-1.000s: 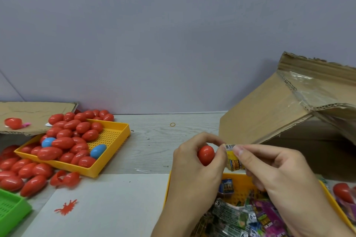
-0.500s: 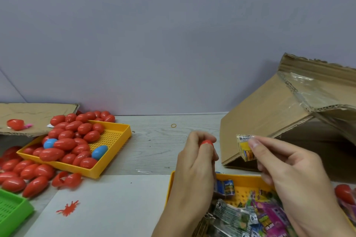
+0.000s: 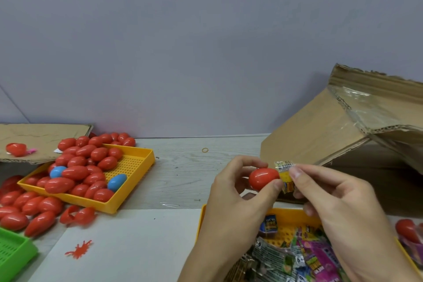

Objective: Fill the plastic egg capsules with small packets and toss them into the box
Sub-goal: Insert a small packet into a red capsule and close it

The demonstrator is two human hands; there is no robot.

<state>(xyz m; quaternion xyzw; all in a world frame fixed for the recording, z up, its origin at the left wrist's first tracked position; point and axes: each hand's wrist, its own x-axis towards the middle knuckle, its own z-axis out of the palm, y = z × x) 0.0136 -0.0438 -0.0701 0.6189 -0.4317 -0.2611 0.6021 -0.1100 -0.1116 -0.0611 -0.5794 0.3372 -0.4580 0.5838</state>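
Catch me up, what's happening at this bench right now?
A person is stuffing toy capsules. The left hand holds a red egg capsule while the right hand pinches a small yellow packet right against it. The packet isn't inside yet. More packets lie in the yellow tray below the hands, and the cardboard box stands just behind them.

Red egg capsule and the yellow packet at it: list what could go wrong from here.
1. The right hand pinches the yellow packet only by its edge at the red egg capsule; it may slip from that grip.
2. The left hand holds the capsule by fingertips alone; pushing could pop it free.
3. The cardboard box flap overhangs its opening; a toss might bounce off.
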